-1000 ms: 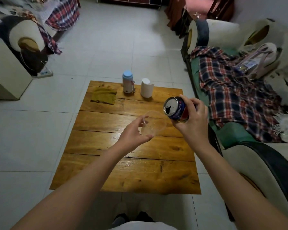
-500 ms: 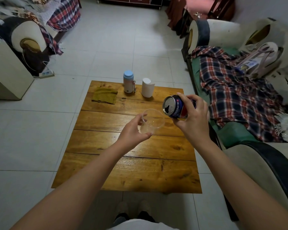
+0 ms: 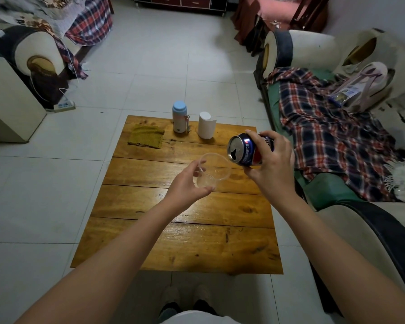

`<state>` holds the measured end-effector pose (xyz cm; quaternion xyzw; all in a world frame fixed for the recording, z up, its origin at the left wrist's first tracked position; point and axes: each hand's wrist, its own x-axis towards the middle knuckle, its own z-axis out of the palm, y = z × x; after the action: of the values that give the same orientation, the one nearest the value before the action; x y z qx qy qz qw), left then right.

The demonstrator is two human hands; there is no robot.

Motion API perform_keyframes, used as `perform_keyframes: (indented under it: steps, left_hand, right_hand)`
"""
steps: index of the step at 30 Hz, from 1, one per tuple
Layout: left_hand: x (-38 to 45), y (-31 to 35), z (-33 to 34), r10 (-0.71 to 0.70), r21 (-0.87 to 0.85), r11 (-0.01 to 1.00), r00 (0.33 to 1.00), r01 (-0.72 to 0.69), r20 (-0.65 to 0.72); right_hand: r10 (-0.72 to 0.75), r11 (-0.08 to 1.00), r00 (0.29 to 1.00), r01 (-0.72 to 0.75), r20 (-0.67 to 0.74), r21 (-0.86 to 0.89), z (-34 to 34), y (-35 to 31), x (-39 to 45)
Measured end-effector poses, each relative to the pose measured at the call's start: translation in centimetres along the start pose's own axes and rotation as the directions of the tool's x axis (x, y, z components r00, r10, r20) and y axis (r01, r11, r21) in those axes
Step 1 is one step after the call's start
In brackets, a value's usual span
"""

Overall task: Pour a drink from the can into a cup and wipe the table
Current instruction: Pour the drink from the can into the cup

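Observation:
My right hand (image 3: 270, 164) grips an opened blue can (image 3: 243, 149), tipped on its side with its mouth facing left, just above and to the right of the cup's rim. A clear plastic cup (image 3: 212, 170) is held from the left by my left hand (image 3: 186, 184), tilted slightly toward the can, above the wooden table (image 3: 180, 242). No liquid is visible in the cup or between can and cup. An olive-green cloth (image 3: 146, 136) lies flat at the table's far left corner.
A flask with a blue lid (image 3: 180, 116) and a white cylinder (image 3: 206, 125) stand at the table's far edge. A sofa with a plaid blanket (image 3: 332, 136) borders the table's right side. Tiled floor surrounds the table, and an armchair (image 3: 33, 61) stands at far left.
The can has tipped further toward the cup and shifted slightly left. The cup stays in my left hand at nearly the same place.

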<state>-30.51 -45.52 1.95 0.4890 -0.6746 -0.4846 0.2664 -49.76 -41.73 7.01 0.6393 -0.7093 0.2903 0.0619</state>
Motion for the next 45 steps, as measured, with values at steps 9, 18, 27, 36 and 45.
perform_keyframes:
  steps: [9, 18, 27, 36, 45]
  left_hand:
    - [0.1, -0.1, -0.1, -0.006, -0.008, 1.000, 1.000, 0.006, -0.001]
    - [0.4, -0.1, -0.3, -0.011, -0.003, 1.000, 1.000, 0.011, -0.009]
    - [0.4, -0.3, -0.5, -0.018, 0.001, 1.000, 0.999, 0.018, -0.026]
    - [0.3, -0.4, -0.5, -0.014, 0.034, 0.999, 0.999, 0.016, -0.049]
    - [0.2, -0.3, -0.4, -0.014, 0.023, 1.000, 0.998, 0.015, -0.056]
  right_hand:
    - [-0.053, 0.997, 0.998, 0.053, -0.013, -0.049, 0.2, -0.2, 0.4]
    - [-0.074, 0.996, 0.997, 0.073, -0.016, -0.053, 0.4, -0.2, 0.7]
    - [-0.077, 0.997, 0.997, 0.076, -0.026, -0.031, 0.4, -0.2, 1.0]
    - [-0.081, 0.996, 0.996, 0.080, -0.032, -0.036, 0.5, 0.0, 1.0]
    - [-0.086, 0.996, 0.996, 0.085, -0.020, -0.024, 0.6, -0.1, 0.9]
